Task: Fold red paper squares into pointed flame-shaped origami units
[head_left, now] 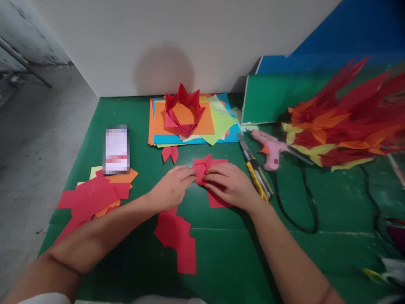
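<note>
A folded piece of red paper [200, 170] lies on the green table between my hands, one pointed flap standing up from it. My left hand [171, 188] pinches its left edge. From the right, the bent fingers of my right hand [232, 185] grip and press the same piece. Beneath my right hand is a flat red paper sheet [217, 202], partly hidden. Several loose red squares [179, 236] overlap close to my left wrist. A small two-pointed red paper fold [170, 154] rests just beyond my left hand.
A spiky red paper ring [182, 126] sits on stacked coloured paper [155, 139]. To the right are a yellow utility knife [256, 173], a pink glue gun [270, 150] with its cord, and a red-orange paper flame bundle [341, 122]. A phone [116, 150] lies left, above red scraps [91, 196].
</note>
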`<state>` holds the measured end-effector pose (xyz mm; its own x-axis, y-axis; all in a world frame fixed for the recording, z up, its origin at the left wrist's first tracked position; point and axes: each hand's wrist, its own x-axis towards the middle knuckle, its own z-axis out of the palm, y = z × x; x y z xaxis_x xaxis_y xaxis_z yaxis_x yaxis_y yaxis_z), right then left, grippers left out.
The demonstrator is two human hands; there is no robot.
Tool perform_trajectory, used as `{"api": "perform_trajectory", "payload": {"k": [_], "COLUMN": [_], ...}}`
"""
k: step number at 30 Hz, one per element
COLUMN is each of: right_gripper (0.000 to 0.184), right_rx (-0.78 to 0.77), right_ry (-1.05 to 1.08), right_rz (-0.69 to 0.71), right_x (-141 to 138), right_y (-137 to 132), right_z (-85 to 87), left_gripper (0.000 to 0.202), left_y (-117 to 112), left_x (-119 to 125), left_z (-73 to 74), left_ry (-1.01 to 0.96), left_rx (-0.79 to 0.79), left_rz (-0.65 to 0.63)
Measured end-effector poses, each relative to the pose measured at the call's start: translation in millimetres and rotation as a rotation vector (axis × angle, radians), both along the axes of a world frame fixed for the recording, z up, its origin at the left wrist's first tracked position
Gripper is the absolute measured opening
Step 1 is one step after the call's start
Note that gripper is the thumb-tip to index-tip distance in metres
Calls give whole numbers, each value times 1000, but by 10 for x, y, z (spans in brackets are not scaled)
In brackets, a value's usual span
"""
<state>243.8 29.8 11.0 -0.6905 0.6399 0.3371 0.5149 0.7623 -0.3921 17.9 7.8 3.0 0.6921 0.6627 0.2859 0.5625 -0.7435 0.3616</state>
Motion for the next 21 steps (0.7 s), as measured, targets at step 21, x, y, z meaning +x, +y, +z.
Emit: {"api": "perform_trajectory", "payload": {"k": [21], "right_gripper": [10], "right_rx": [-201], "right_ry": [91], "right_rz": [-241], "right_x": [-210], "right_y": [-30], "right_z": [-47], "left_gripper": [35], "left_y": [3], "left_x": [10], "left_z": [52], "left_ry": [40], "left_rx": [-20], "left_rz": [-15]}}
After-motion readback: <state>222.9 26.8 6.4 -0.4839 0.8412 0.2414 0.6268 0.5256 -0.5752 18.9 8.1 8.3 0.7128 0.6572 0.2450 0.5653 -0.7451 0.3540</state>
